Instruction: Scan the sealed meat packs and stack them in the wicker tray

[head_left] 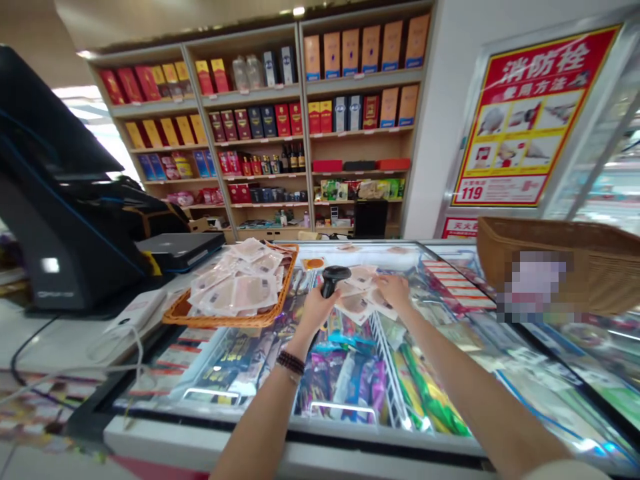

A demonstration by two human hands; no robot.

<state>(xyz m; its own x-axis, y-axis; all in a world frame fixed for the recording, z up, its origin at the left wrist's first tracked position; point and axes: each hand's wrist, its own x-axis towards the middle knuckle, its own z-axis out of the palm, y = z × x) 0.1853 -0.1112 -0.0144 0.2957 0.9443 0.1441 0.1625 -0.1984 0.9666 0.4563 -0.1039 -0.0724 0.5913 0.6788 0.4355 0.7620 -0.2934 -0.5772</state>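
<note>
My left hand, with a dark beaded bracelet at the wrist, is wrapped round the handle of a black barcode scanner. The scanner's head points away from me over the freezer's glass top. Beside it, several flat clear packets lie spread on the glass. My right hand rests at the right edge of these packets, fingers bent down onto them; whether it grips one I cannot make out. Left of my hands, an orange wicker basket holds a heap of similar packets.
Under the glass lie colourful wrapped ice creams in wire baskets. A dark checkout terminal stands at the left, with a white cable near it. At the right sits a brown woven basket. Shelves of boxes line the back wall.
</note>
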